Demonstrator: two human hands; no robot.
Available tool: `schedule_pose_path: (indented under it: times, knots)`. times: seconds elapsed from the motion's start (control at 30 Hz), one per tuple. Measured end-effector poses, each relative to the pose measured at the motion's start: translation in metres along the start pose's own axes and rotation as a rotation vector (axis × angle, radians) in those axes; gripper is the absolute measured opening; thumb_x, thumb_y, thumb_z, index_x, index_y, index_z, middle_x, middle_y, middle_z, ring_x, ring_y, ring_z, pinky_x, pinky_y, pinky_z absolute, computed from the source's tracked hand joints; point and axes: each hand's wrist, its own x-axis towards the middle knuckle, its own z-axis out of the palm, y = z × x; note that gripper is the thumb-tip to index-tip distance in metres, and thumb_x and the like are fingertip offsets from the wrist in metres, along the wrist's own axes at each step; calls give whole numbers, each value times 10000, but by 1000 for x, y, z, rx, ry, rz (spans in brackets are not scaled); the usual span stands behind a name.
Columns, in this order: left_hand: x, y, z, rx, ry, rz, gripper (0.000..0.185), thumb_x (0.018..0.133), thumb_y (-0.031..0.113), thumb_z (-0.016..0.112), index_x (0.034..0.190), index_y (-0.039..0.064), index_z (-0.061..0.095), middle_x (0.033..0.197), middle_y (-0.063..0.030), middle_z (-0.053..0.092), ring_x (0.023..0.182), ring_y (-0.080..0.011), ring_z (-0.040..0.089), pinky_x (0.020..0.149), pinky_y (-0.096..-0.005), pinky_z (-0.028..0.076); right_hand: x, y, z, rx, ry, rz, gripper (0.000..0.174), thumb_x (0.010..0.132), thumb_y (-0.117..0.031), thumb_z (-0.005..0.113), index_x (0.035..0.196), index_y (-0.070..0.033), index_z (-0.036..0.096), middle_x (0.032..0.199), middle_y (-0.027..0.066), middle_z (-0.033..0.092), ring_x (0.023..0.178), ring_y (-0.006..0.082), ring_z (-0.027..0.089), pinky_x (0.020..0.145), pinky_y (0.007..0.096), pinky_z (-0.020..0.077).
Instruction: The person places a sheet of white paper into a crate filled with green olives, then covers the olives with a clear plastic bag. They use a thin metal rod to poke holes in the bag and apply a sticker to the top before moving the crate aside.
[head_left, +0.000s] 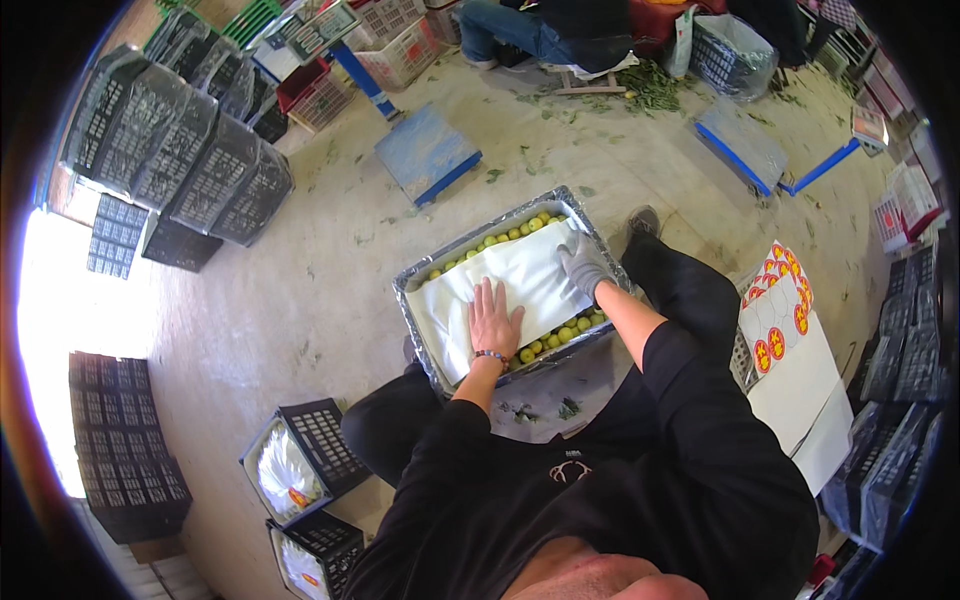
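Note:
Between my knees stands a plastic-lined crate (415, 319) holding small yellow-green round fruit (553, 341). A white sheet (442, 315) lies over the fruit, leaving rows of it showing along the far and near sides. My bare left hand (495, 319), a beaded bracelet at its wrist, rests flat on the sheet with its fingers slightly apart. In a grey glove, my right hand (583, 264) presses on the sheet near the crate's right end. Its fingertips are hard to make out against the sheet, and I see nothing gripped in it.
Blue platform scales (427, 154) stand ahead, with another scale (742, 146) to the right. Wrapped black crates (180, 150) are stacked at left. Sticker sheets (776, 322) lie on white card (795, 390) at right. Covered crates (289, 465) sit by my left knee. A seated person (555, 34) is ahead.

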Motion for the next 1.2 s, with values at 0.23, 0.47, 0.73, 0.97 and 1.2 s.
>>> schedule_pose_path:
  times: [0.23, 0.47, 0.73, 0.97, 1.2]
  knots:
    - [0, 0, 6, 26, -13, -8, 736, 1027, 441, 629, 1636, 79, 431, 1776, -174, 231, 1635, -394, 212, 1313, -555, 205, -33, -27, -34, -110, 27, -49, 561, 997, -336, 682, 1431, 3, 578, 1450, 270, 599, 1335, 419, 596, 1131, 485, 479]
    - [2, 3, 0, -10, -22, -4, 725, 1035, 440, 617, 1640, 88, 429, 1774, -178, 241, 1636, -397, 210, 1314, -552, 200, 7, 1, -6, -43, 24, 97, 642, 1020, -503, 600, 1416, 3, 599, 1390, 312, 650, 1305, 450, 628, 1103, 499, 499]
    - [-2, 4, 1, 37, -33, 17, 720, 1046, 446, 604, 1659, 120, 411, 1774, -160, 260, 1633, -412, 210, 1315, -562, 199, 39, 24, 22, 218, -72, 192, 644, 1019, -552, 601, 1339, 3, 669, 1274, 264, 735, 1179, 400, 713, 1016, 443, 544]
    - [3, 7, 3, 15, -1, 10, 721, 1031, 443, 619, 1649, 130, 423, 1776, -153, 257, 1635, -399, 215, 1317, -564, 189, 26, 16, -1, 124, -100, 41, 536, 960, -388, 712, 1306, 15, 640, 1290, 291, 700, 1225, 452, 663, 1042, 479, 534]
    - [-4, 3, 4, 23, -4, -24, 732, 1033, 464, 616, 1651, 120, 427, 1787, -151, 229, 1638, -389, 206, 1318, -565, 180, -41, -19, -45, -159, -76, -64, 469, 951, -327, 739, 1297, -22, 653, 1238, 281, 716, 1176, 438, 692, 1027, 498, 544]
